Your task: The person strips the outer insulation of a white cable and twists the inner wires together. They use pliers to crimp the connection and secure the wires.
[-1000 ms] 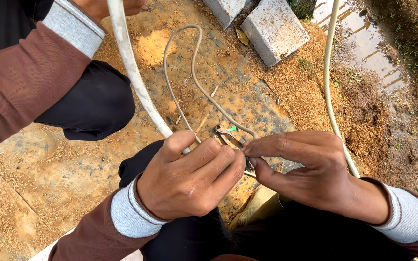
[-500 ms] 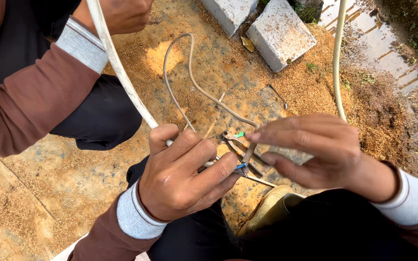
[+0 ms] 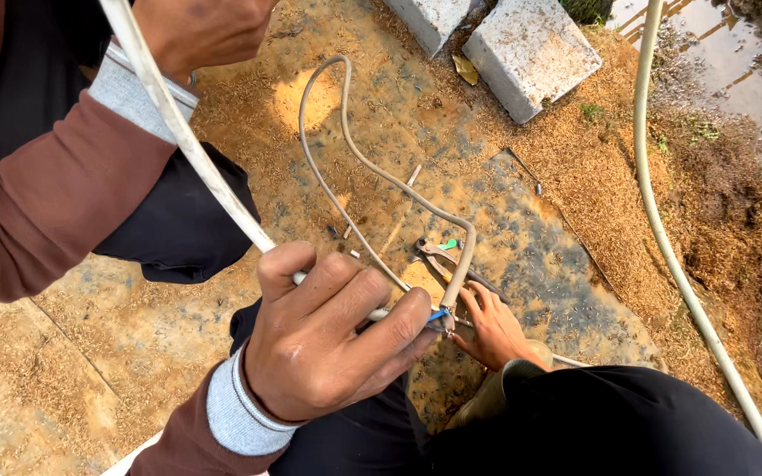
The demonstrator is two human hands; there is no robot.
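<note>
Half of right hand (image 3: 491,330) hidden

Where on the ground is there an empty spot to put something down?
Bare ground lies at lower left, between the dark trouser knee and the left hand. Another bare patch lies between the grey looped cable and the pale hose. It is crowded around the right hand, the pliers and the cable ends.

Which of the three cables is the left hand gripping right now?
The white cable running up-left; the left hand wraps it. The grey looped cable and the hose at right lie outside its grip.
</note>
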